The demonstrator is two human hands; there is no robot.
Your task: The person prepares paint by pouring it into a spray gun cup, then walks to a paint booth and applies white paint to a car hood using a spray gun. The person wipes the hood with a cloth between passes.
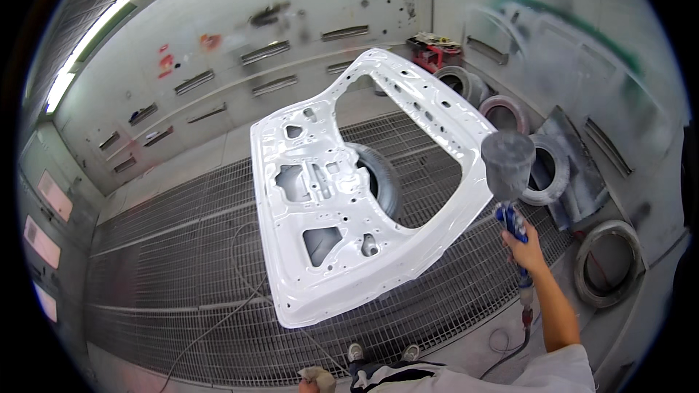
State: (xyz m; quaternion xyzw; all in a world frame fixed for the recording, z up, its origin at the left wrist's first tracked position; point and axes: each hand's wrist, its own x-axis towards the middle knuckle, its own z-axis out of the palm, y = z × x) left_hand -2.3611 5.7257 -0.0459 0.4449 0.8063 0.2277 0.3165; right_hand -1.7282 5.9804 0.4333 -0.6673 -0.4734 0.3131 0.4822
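My right hand is wrapped round the handle of a paint spray gun with a blue body. A grey, paint-dusted cup sits on top of the gun, and an air hose hangs from its lower end. The gun is beside the right edge of a glossy white car tailgate, which has a large window opening and several smaller cut-outs. At the bottom edge, my left hand is partly cut off, its fingers closed on what looks like a crumpled beige cloth.
Beneath the tailgate a tyre stands on the metal floor grating. More tyres and a grey panel lie along the right wall. Red equipment is in the back corner. A thin hose crosses the grating.
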